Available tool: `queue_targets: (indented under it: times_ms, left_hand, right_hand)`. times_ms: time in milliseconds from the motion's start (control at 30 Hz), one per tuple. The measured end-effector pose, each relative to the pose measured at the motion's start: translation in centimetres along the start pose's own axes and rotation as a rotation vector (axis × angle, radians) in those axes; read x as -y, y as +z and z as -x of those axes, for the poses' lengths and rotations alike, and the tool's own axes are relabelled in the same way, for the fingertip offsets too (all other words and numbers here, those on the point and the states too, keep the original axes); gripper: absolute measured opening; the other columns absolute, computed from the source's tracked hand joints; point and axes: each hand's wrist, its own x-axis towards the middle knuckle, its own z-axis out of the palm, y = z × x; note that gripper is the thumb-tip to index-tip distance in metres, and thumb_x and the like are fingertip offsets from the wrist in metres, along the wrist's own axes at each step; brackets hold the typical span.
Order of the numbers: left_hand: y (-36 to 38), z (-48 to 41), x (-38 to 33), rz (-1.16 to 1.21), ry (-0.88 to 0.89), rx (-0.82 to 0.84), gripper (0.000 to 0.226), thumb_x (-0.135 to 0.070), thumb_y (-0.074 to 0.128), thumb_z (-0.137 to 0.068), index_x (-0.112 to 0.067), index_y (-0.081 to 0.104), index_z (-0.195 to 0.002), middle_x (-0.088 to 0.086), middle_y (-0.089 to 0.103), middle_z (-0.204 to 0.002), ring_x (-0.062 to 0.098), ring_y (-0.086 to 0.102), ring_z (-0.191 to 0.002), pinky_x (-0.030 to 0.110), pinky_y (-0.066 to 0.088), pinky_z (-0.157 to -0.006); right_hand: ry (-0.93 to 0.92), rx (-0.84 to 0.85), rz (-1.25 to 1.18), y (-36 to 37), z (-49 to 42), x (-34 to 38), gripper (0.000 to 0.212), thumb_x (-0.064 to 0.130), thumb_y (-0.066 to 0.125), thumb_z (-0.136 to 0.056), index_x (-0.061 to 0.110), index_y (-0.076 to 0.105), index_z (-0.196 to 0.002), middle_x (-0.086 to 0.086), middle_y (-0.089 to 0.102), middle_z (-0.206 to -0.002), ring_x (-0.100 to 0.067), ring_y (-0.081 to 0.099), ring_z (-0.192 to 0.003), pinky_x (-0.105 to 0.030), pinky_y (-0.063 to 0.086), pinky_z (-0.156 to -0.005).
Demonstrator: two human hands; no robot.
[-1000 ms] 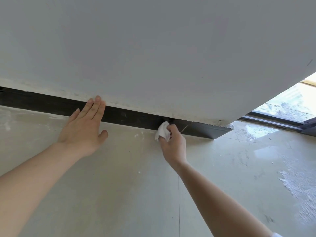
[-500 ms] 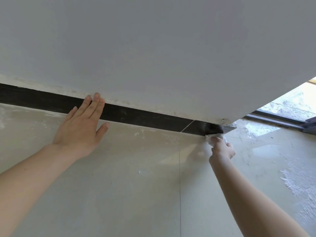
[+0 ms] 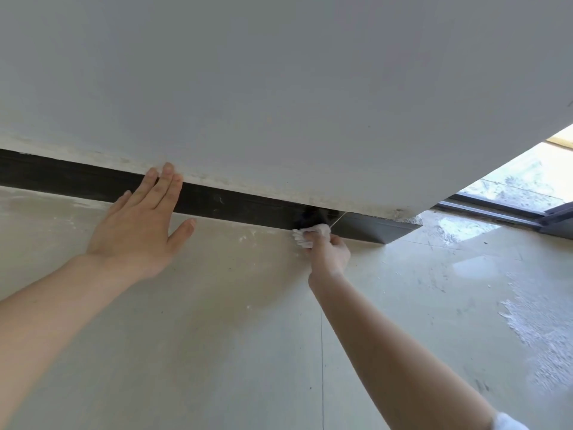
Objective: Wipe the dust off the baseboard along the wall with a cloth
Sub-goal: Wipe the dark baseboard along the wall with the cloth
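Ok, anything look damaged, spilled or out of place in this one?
A rough whitish patch spreads over the floor at far right, like dried residue; the wall's lower edge above the baseboard looks stained.

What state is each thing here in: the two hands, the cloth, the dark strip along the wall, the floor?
left hand, flat, fingers straight, fingertips reaching over the baseboard.
right hand, curled round the cloth.
cloth, white, crumpled, pressed against the baseboard's lower edge.
baseboard, dark, fixed at the foot of the wall, pale specks on it.
floor, pale tile, white smears near the baseboard.
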Motion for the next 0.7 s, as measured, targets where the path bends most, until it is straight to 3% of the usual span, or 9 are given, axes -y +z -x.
queue_targets:
  times_ms: [67, 133, 300, 433, 500, 600, 700]
  left_hand:
    - [-0.2, 0.0, 0.0, 0.002, -0.001, 0.004, 0.07, -0.051, 0.018, -0.097, -0.022, -0.016, -0.15, -0.012, -0.03, -0.151, 0.006, -0.02, -0.143, 0.034, 0.003, -0.12]
    - [-0.3, 0.0, 0.1, -0.003, -0.004, 0.015, 0.069, -0.05, 0.018, -0.097, -0.022, -0.016, -0.151, -0.012, -0.03, -0.151, 0.006, -0.02, -0.143, 0.034, 0.003, -0.12]
    - [-0.5, -0.1, 0.3, -0.005, -0.012, 0.041, 0.067, -0.049, 0.017, -0.099, -0.023, -0.015, -0.151, -0.011, -0.027, -0.153, 0.007, -0.018, -0.144, 0.034, 0.002, -0.12]
    - [-0.6, -0.3, 0.3, 0.019, -0.01, 0.041, 0.067, -0.05, 0.019, -0.099, -0.023, -0.013, -0.152, -0.011, -0.025, -0.155, 0.007, -0.017, -0.144, 0.034, 0.004, -0.12]
    - [-0.7, -0.3, 0.3, 0.031, -0.006, 0.035, 0.067, -0.049, 0.019, -0.099, -0.024, -0.012, -0.152, -0.012, -0.024, -0.155, 0.006, -0.017, -0.144, 0.034, 0.005, -0.12]
    - [-0.6, -0.3, 0.5, 0.039, 0.002, 0.032, 0.065, -0.047, 0.018, -0.099, -0.024, -0.011, -0.152, -0.013, -0.023, -0.155, 0.006, -0.016, -0.144, 0.034, 0.006, -0.12]
    - [-0.4, -0.2, 0.5, 0.066, 0.006, 0.011, 0.062, -0.043, 0.018, -0.1, -0.023, -0.008, -0.153, -0.012, -0.021, -0.156, 0.005, -0.015, -0.145, 0.034, 0.007, -0.119]
  right_hand:
    - [-0.065, 0.219, 0.109, 0.2, 0.6, -0.3, 0.014, -0.001, 0.066, -0.073, 0.012, 0.063, -0.076, -0.003, 0.063, -0.07, -0.016, 0.056, -0.065, -0.023, 0.045, -0.061]
    - [-0.11, 0.325, 0.273, 0.3, 1.3, -0.7, 0.015, 0.001, 0.067, -0.07, 0.012, 0.064, -0.081, -0.004, 0.063, -0.075, -0.016, 0.056, -0.069, -0.029, 0.045, -0.067]
    - [-0.194, 0.177, 0.347, -1.3, 1.8, -1.5, 0.022, 0.01, 0.063, -0.067, -0.001, 0.06, -0.086, -0.006, 0.056, -0.071, -0.019, 0.051, -0.067, -0.032, 0.043, -0.062]
    - [-0.279, -0.132, 0.177, -2.2, 1.1, 0.2, 0.013, 0.01, 0.062, -0.078, 0.007, 0.051, -0.085, 0.002, 0.048, -0.068, -0.014, 0.045, -0.062, -0.024, 0.036, -0.054]
    - [-0.328, -0.196, 0.154, -1.5, 1.0, 0.9, 0.014, 0.012, 0.064, -0.079, 0.01, 0.053, -0.088, 0.005, 0.051, -0.069, -0.013, 0.048, -0.064, -0.024, 0.037, -0.054]
    - [-0.44, -0.114, 0.326, 0.9, 2.1, 0.4, 0.016, 0.014, 0.066, -0.08, 0.012, 0.052, -0.087, 0.007, 0.051, -0.07, -0.015, 0.049, -0.068, -0.025, 0.034, -0.056]
    - [-0.502, 0.033, 0.374, 3.7, 3.9, -0.8, 0.016, 0.012, 0.065, -0.082, 0.016, 0.049, -0.084, 0.007, 0.051, -0.07, -0.007, 0.045, -0.062, -0.015, 0.034, -0.051]
